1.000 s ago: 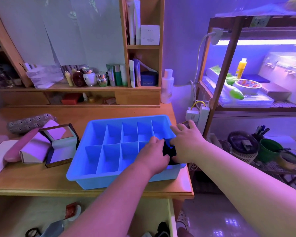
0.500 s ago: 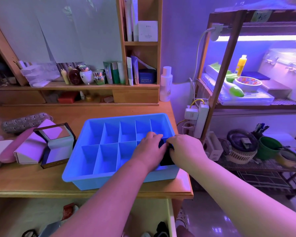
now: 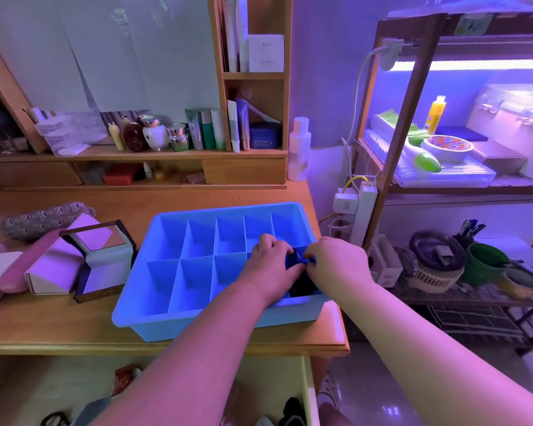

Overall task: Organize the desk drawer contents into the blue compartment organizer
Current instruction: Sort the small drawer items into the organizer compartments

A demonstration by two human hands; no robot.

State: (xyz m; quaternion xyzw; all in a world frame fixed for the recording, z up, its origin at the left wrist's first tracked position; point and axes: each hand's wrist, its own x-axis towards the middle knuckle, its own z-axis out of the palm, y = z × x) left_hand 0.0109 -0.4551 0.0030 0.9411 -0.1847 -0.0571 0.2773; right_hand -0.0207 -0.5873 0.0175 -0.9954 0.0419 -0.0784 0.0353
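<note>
The small dark thing (image 3: 302, 284) in the near right pocket of the blue plastic compartment organizer (image 3: 197, 315) is mostly covered by the left hand (image 3: 273, 267) and right hand (image 3: 339, 265), so what it is cannot be told. Both hands' fingertips are hidden. The open wooden drawer (image 3: 305, 392) below is cut off by the bottom edge, and its things are too dark to make out.

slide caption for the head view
Both hands tuck a dark item into the blue organizer.

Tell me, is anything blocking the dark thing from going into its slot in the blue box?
Nothing visible. Both hands, left and right, already hold the dark thing in the blue box's near right corner slot.
</note>
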